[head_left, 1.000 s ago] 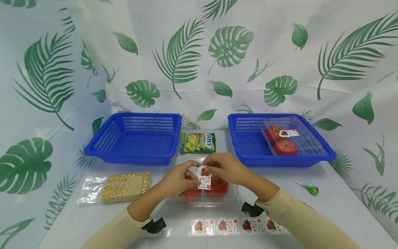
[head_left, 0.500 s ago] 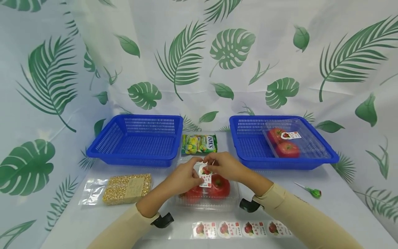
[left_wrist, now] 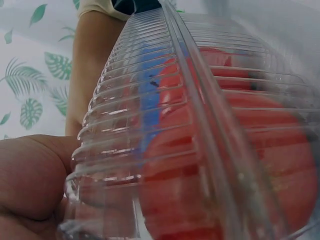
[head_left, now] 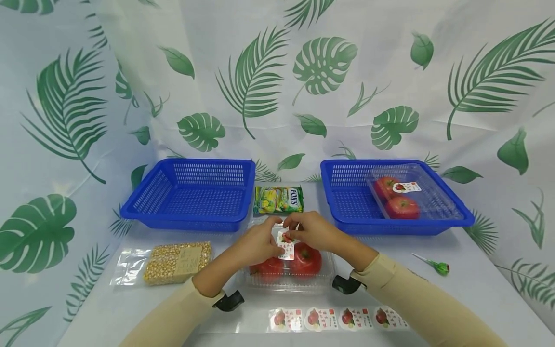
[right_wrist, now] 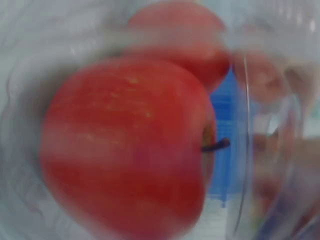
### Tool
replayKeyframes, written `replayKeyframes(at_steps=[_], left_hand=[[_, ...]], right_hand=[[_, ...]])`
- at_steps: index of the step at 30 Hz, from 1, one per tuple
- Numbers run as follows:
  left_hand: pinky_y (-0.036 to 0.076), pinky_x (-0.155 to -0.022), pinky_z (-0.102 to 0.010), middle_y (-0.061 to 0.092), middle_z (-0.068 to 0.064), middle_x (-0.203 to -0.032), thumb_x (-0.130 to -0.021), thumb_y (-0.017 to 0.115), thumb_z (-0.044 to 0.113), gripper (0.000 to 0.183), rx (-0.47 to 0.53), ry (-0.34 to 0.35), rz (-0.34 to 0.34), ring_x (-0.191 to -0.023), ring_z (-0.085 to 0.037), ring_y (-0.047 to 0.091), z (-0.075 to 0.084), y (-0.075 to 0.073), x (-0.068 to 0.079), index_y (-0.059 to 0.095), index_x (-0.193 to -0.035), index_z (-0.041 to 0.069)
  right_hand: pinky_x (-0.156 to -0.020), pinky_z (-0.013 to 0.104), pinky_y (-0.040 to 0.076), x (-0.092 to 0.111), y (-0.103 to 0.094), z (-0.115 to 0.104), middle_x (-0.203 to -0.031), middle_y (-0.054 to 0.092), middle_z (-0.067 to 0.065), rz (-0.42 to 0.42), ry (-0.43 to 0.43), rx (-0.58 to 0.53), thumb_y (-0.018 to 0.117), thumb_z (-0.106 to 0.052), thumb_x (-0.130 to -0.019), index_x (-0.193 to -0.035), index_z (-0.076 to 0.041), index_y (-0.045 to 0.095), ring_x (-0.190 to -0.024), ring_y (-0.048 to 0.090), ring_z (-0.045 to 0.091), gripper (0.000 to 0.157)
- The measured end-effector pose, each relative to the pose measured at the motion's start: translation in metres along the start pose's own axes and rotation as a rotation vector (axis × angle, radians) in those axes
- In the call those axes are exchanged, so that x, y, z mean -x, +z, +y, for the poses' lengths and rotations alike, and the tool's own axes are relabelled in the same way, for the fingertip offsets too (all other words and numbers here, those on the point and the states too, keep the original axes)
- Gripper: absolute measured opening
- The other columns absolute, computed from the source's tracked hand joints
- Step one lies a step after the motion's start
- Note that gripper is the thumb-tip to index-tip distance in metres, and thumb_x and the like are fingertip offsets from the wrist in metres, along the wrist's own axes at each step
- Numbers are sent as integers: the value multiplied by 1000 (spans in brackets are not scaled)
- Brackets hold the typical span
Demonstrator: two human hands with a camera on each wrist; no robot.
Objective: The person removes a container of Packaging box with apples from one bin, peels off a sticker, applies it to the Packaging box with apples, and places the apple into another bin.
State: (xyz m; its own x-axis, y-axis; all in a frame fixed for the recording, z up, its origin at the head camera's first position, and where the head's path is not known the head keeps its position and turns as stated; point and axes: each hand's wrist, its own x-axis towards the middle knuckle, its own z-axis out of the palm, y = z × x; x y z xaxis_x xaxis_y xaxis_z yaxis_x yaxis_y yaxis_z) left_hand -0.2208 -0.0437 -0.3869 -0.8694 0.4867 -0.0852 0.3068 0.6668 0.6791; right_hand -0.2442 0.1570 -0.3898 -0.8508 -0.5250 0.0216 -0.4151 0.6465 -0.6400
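Observation:
A clear plastic box (head_left: 289,284) with two red apples (head_left: 306,261) inside sits at the table's middle front. Over its lid is a white sticker (head_left: 286,251) with a red fruit picture and red writing. My left hand (head_left: 259,242) has its thumb at the sticker's left edge, index finger reaching toward the top. From the other side, my right hand (head_left: 313,231) pinches the sticker's upper part with curled fingers. Through the clear wall, the left wrist view shows a red apple (left_wrist: 170,185), and the right wrist view shows another apple (right_wrist: 130,150) up close.
Two blue baskets (head_left: 186,224) stand at the back; the right basket (head_left: 390,227) holds a labelled apple box (head_left: 433,202). A green candy bag (head_left: 278,199) lies between them. Corn kernels (head_left: 166,262) lie left, a lollipop (head_left: 439,266) right, and a sticker strip (head_left: 321,320) in front.
My left hand has shifted slightly up and its fingers have spread along the sticker's left side. The sticker lies a little higher over the lid, and more of the right apple shows.

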Motion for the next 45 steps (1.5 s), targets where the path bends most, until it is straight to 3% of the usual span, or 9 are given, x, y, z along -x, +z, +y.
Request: replayKeyframes(at_steps=[15,31,45], left_hand=[[49,-52,-30,61,5,-69,-81,79,20,74,-104,-26,-4,-59,-13,59,6,-2,-4,39,-142,9],[49,-53,-31,61,3,-68,-78,79,18,70,-131,-32,-7,-60,-13,58,6,-2,-9,44,-137,8],[49,-52,-31,60,2,-71,-84,76,22,65,-140,-38,-28,-60,-15,58,6,-3,-6,42,-138,8]], right_hand=[[-65,25,55,-3,4,0,-86,65,-8,-14,28,36,68,-15,-93,-108,-15,67,-72,60,10,15],[-66,22,54,-5,5,-2,-87,67,-7,-5,-9,103,69,-14,-92,-107,-12,67,-73,60,7,15],[-64,23,53,-5,6,-4,-84,65,-8,-15,10,132,69,-15,-92,-106,-14,68,-70,59,7,14]])
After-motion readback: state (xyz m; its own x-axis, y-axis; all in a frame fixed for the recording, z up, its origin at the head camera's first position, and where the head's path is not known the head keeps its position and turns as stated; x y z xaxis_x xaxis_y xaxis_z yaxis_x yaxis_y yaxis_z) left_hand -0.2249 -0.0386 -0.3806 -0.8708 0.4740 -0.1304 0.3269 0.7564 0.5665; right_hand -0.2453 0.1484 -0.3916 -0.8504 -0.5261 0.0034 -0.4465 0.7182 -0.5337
